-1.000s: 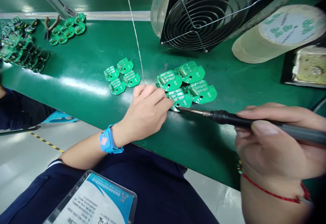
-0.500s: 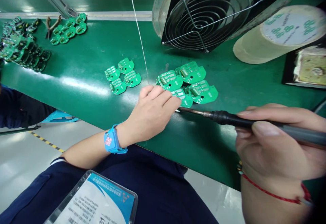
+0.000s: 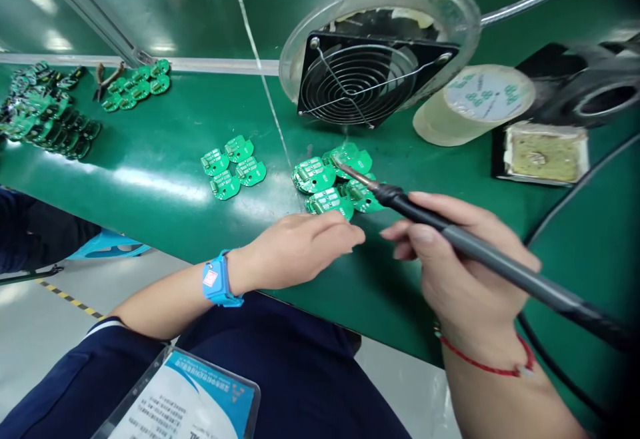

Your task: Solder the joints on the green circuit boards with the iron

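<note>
A cluster of small green circuit boards (image 3: 320,179) lies on the green mat in front of me. My right hand (image 3: 465,272) is closed round a soldering iron (image 3: 500,262); its metal tip hangs over the far boards of the cluster. My left hand (image 3: 300,246), with a blue wrist strap, rests near the table's front edge just below the boards, fingers stretched out together and holding nothing. A thin solder wire (image 3: 260,72) runs down from above and ends left of the cluster, apart from both hands.
Another group of green boards (image 3: 233,166) lies left of the cluster. A fume fan (image 3: 360,76), a tape roll (image 3: 470,106) and a sponge tray (image 3: 543,152) stand behind. More boards (image 3: 45,116) and pliers (image 3: 107,76) lie far left. Another person's sleeve (image 3: 30,232) shows at left.
My left hand has drawn back from the boards and the wire toward the table edge and opened. The iron's tip has moved from the near board up over the far ones. The view has tilted.
</note>
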Demonstrator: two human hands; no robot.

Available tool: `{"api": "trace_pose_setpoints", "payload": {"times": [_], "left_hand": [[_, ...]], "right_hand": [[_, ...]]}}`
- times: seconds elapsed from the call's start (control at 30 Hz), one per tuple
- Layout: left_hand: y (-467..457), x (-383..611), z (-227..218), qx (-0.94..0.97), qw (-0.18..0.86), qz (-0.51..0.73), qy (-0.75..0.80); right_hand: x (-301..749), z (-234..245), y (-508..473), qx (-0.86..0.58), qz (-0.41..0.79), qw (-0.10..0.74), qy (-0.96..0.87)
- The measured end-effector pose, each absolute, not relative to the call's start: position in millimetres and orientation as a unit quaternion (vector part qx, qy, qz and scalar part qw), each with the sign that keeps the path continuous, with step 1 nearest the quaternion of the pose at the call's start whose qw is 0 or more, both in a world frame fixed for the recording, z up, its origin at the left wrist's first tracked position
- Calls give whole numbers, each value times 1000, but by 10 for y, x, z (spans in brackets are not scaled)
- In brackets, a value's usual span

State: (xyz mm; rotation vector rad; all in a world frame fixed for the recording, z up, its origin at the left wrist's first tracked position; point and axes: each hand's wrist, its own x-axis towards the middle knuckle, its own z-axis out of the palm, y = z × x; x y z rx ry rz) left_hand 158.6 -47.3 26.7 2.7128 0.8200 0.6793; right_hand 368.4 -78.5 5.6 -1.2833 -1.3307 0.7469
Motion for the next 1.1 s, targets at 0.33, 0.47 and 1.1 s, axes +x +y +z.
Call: {"api": "trace_pose_setpoints", "payload": {"times": [0.33,0.47,1.1], "left_hand": [[-287,1760,447,941,-25,257,219],[-214,1595,535,926,-115,268,241],[-329,1529,325,861,141,265,411]], "right_hand": [[3611,162,-772,-505,349,509,-603],[3693,98,-755,-531,380,530,-541],[3874,2,-814,-520,185,703,-449]]}}
